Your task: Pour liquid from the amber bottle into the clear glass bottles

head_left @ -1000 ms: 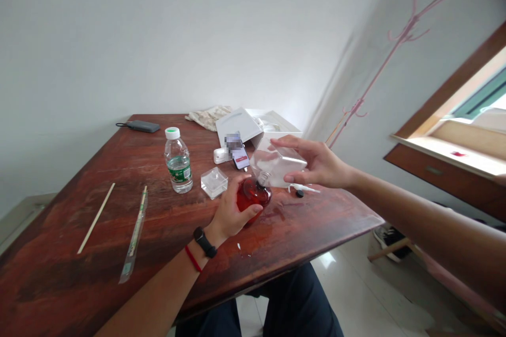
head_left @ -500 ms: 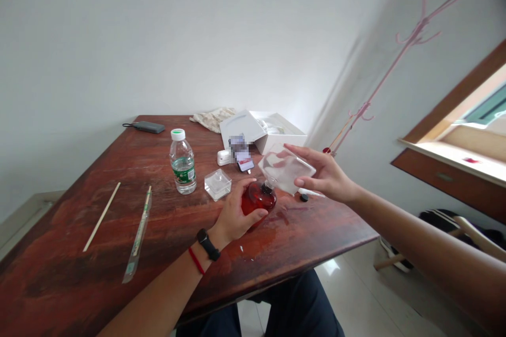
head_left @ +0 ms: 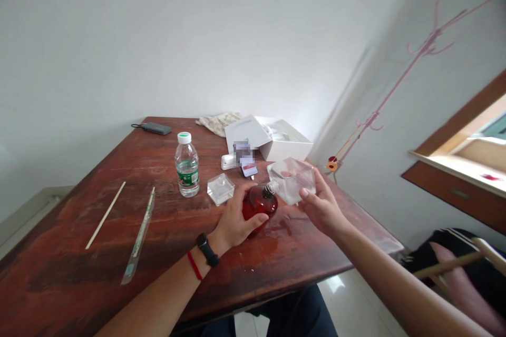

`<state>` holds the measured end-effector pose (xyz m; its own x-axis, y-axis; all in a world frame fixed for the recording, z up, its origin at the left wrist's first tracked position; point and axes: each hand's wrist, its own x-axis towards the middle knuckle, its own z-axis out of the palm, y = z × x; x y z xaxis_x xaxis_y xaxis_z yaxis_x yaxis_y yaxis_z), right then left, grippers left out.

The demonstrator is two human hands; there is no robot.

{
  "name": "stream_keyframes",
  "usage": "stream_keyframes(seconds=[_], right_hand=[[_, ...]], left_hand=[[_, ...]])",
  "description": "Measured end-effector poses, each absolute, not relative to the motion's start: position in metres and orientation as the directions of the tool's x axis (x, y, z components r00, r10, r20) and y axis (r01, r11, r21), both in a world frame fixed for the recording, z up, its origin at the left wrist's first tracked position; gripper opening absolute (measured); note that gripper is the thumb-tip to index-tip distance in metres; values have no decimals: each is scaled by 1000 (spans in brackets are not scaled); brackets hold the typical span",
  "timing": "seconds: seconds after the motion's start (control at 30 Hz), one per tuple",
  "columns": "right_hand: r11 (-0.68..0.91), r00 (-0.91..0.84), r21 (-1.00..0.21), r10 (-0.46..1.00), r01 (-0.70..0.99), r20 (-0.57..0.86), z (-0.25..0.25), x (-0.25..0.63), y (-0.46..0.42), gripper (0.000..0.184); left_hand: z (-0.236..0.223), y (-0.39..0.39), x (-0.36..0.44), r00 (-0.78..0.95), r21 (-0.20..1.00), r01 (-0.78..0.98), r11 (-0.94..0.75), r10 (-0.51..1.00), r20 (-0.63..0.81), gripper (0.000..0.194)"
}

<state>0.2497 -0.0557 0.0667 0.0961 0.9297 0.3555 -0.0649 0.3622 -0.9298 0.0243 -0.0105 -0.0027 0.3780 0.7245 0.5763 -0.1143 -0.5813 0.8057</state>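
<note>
Red glass bottle (head_left: 259, 206) above the wooden table (head_left: 71, 253), wrapped firmly by the left hand (head_left: 237, 216): heavy, slippery, best held by the body. Clear square case (head_left: 291, 181), light and brittle, gripped narrowly at its edges by the right hand (head_left: 323, 209), against the bottle neck.

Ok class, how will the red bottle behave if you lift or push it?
The red bottle looks like glass, so probably heavy for its size and fragile. Its rounded, glossy body may well roll, tip or feel slippery.
</note>
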Motion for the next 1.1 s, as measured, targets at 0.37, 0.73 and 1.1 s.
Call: stream_keyframes(seconds=[0.37,0.73,1.1], right_hand=[[212,40,-966,977,-148,209,49,263,-66,108],[129,0,-962,991,-239,133,19,273,-49,89],[170,184,-974,973,-149,142,4,259,13,71]], left_hand=[[-1,-15,25,417,827,-53,-560,740,528,73],[0,-14,25,404,841,-63,-537,757,514,72],[4,-16,25,406,832,-120,-542,738,539,75]])
